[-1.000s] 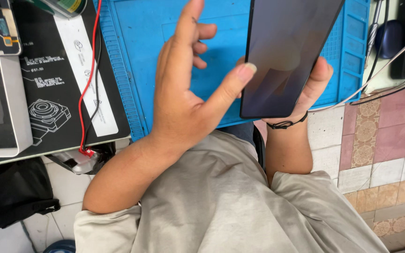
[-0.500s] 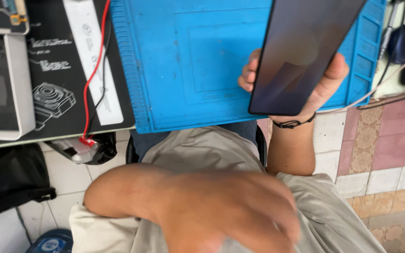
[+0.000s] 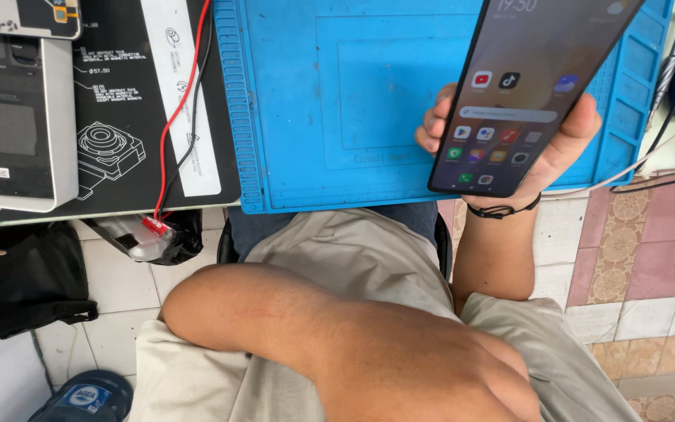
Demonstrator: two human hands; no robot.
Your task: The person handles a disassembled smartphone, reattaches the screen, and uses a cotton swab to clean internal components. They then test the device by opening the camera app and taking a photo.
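The right hand [image 3: 525, 156] holds a smartphone [image 3: 537, 86] up in the air. Its fingers [image 3: 435, 125] curl around one long edge and the thumb presses on the other edge. The phone is tilted, and its screen is lit and shows rows of small coloured icons. A thin black band [image 3: 501, 209] sits on the wrist just below the hand.

The left hand [image 3: 462, 375] rests low on the person's lap, close to the camera. It looks loosely closed and has nothing in it.

Behind the right hand lies a blue work mat [image 3: 337, 101] on the surface. Further to the left of the mat is a black mat [image 3: 119, 101] with white drawings. A red wire [image 3: 177, 117] runs across it. Beyond that sits a grey device [image 3: 9, 117] with a dark screen. Far to the right of the phone, white and black cables [image 3: 658, 168] trail off the surface.
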